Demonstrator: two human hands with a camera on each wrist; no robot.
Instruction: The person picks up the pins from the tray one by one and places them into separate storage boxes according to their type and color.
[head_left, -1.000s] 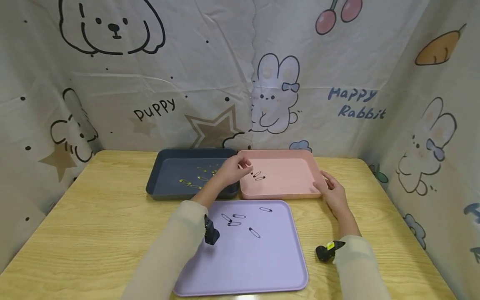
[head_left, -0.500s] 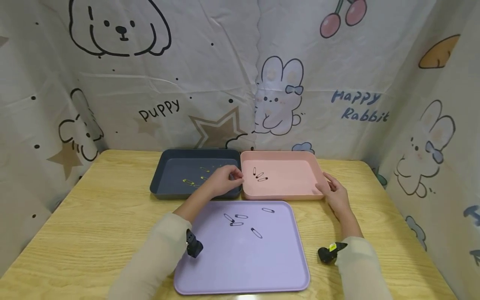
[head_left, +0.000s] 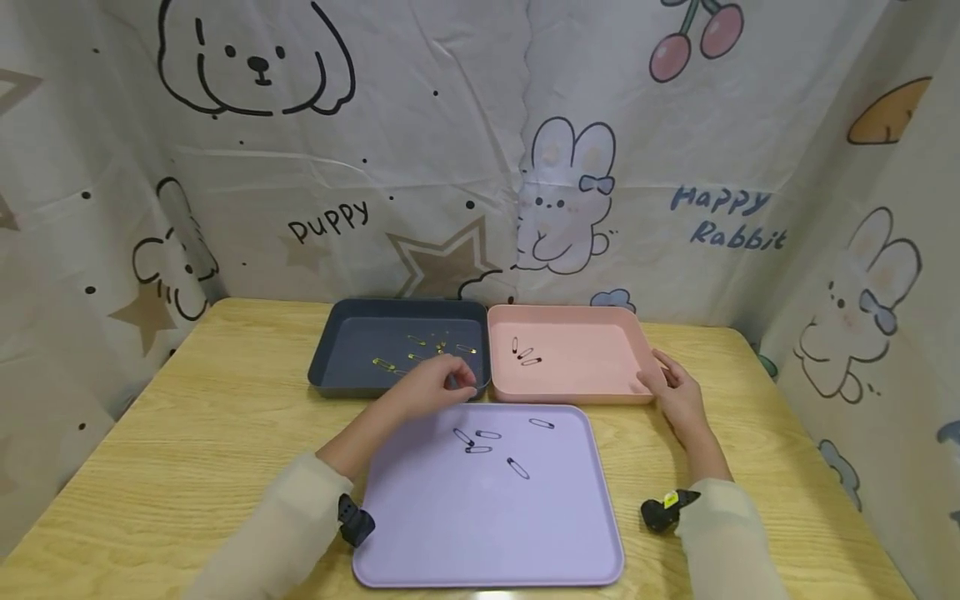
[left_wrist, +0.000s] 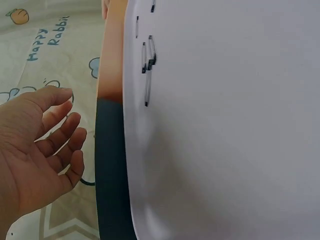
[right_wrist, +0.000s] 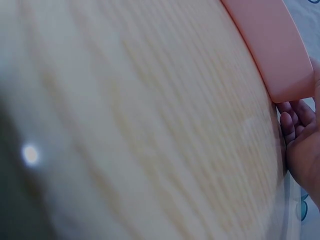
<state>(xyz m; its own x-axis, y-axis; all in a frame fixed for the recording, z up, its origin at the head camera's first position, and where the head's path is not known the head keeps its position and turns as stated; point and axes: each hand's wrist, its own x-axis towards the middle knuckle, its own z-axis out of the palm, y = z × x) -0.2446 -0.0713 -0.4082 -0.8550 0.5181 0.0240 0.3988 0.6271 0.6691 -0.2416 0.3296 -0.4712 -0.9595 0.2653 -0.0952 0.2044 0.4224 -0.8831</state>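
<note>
The left hand [head_left: 433, 386] hovers at the middle of the frame, over the near rim of the dark blue tray [head_left: 352, 379], its fingers [left_wrist: 60, 150] loosely curled and spread, holding nothing. Just below it in the frame lies the lilac tray [head_left: 487, 533], with a cluster of three black safety pins [head_left: 474, 440] near its far edge, a fourth pin [head_left: 517, 468] a little lower right of them and a fifth pin [head_left: 542, 423] toward the upper right of that tray. Gold safety pins [head_left: 420, 348] lie scattered inside the dark blue tray, just above the left hand.

The right hand [head_left: 678, 393] rests at the right of the frame against the near right corner of the pink tray [head_left: 600, 367], its fingers [right_wrist: 292, 117] relaxed and lightly bent, touching the tray's outer wall without gripping it. Three black pins [head_left: 524, 352] lie in the left part of the pink tray, well apart from that hand.

All three trays sit on the wooden desk [head_left: 187, 433], the blue and pink ones side by side and touching, with the lilac one in front of them. A cartoon-printed cloth [head_left: 450, 150] fills the upper frame.
</note>
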